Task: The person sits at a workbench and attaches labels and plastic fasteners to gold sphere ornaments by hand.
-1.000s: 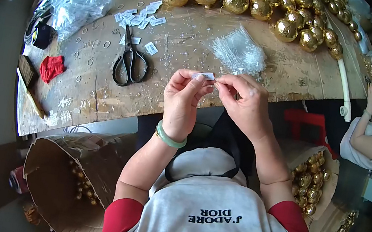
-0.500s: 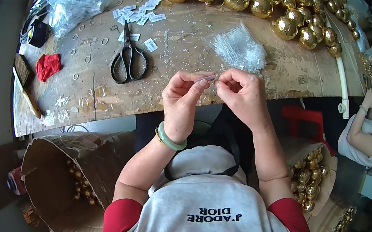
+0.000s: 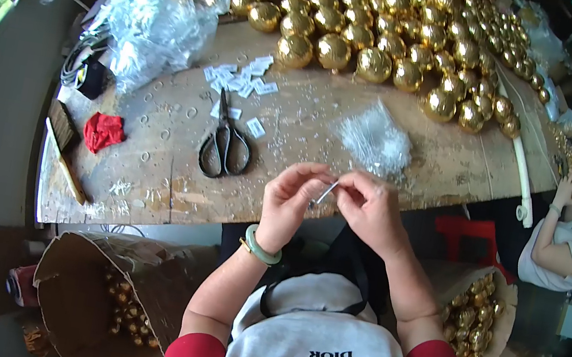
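Note:
A small white tag (image 3: 327, 191), seen nearly edge-on, sits between the fingertips of both hands. My left hand (image 3: 292, 198), with a green bangle at the wrist, pinches it from the left. From the right, my right hand (image 3: 373, 207) has its thumb and forefinger closed at the tag's upper end; whatever else those fingertips hold is too small to make out. Beyond the hands lie a heap of clear thin plastic fasteners (image 3: 375, 140), black-handled scissors (image 3: 225, 149) and a pile of white labels (image 3: 238, 80).
Gold balls (image 3: 333, 52) cover the table's (image 3: 304, 113) far side. Plastic bags (image 3: 152, 27), a red cloth (image 3: 104, 132) and a brush (image 3: 67, 149) lie left. Cardboard boxes (image 3: 69, 278) with gold balls stand below. Another person (image 3: 562, 247) sits at the right.
The view has tilted up, showing more gold balls. The tag has turned from face-up to nearly edge-on, while both hands remain close together around it.

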A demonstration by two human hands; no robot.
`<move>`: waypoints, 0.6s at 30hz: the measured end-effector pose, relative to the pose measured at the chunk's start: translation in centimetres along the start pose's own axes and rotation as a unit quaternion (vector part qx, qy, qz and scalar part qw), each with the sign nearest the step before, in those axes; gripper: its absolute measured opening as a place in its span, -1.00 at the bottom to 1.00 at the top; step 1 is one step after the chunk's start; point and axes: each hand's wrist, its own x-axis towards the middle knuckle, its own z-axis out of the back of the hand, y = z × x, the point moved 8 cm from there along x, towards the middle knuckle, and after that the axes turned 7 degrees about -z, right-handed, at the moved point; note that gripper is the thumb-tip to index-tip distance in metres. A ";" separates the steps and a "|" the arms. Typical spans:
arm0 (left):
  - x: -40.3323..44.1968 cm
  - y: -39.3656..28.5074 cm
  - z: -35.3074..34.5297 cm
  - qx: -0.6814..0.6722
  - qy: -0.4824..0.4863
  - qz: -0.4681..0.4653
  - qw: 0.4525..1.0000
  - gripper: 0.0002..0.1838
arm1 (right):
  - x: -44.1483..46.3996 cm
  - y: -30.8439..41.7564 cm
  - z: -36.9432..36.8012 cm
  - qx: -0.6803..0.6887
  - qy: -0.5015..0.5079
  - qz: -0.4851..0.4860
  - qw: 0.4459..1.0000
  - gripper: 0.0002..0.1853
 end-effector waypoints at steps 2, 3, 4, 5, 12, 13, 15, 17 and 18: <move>0.3 1.1 0.7 0.036 0.017 0.029 0.999 -0.85 | 0.2 0.4 -0.2 -0.039 -0.004 0.029 0.999 -0.94; 0.5 1.0 0.7 0.037 0.025 0.024 0.999 -0.89 | 0.4 0.4 -0.2 -0.039 -0.006 0.037 0.999 -0.94; 0.9 0.8 0.8 0.042 0.037 0.011 0.998 -0.90 | 0.5 0.4 -0.3 -0.053 -0.005 0.051 0.997 -0.94; 1.1 0.8 0.8 0.046 0.049 0.001 0.998 -0.90 | 0.6 0.3 -0.5 -0.066 -0.004 0.063 0.996 -0.94; 2.9 -3.5 0.0 0.364 0.055 -0.189 0.910 -0.86 | 2.9 -3.2 -2.6 0.249 0.163 -0.102 0.949 -0.76; 3.2 -3.5 -0.1 0.364 0.060 -0.188 0.910 -0.86 | 3.1 -3.5 -3.2 0.289 0.176 -0.130 0.932 -0.79; 3.6 -3.8 -0.4 0.384 0.061 -0.212 0.896 -0.86 | 3.6 -4.4 -3.5 0.289 0.171 -0.148 0.930 -0.81; 4.1 -3.7 -0.4 0.381 0.061 -0.215 0.897 -0.88 | 4.2 -4.8 -4.0 0.328 0.207 -0.139 0.911 -0.84; 4.4 -3.4 -0.2 0.376 0.065 -0.201 0.902 -0.89 | 4.4 -4.6 -3.8 0.326 0.197 -0.144 0.913 -0.87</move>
